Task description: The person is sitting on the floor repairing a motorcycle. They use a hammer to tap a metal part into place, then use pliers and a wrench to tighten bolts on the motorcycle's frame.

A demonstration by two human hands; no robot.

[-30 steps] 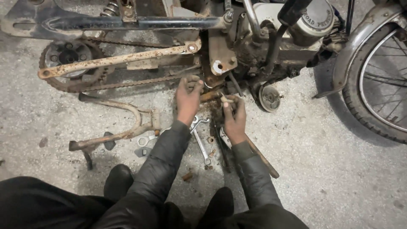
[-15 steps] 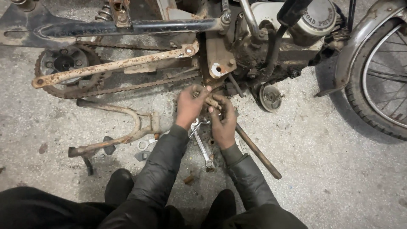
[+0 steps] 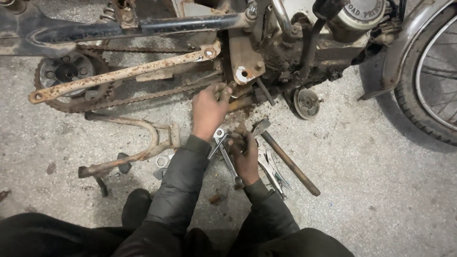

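Two hands at work, low over concrete floor [image 3: 390,190]. Right hand [image 3: 245,154] closed over tools on floor, gripping spanner [image 3: 227,159] near ring end; locking pliers [image 3: 271,166] and hammer [image 3: 285,159] just beside. Spanner looked stiff, steel, likely greasy; best held mid-shank. Left hand [image 3: 208,112] farther, fingers curled on rusty part under engine [image 3: 266,62]. Beyond: chain [image 3: 143,93], sprocket [image 3: 66,71].
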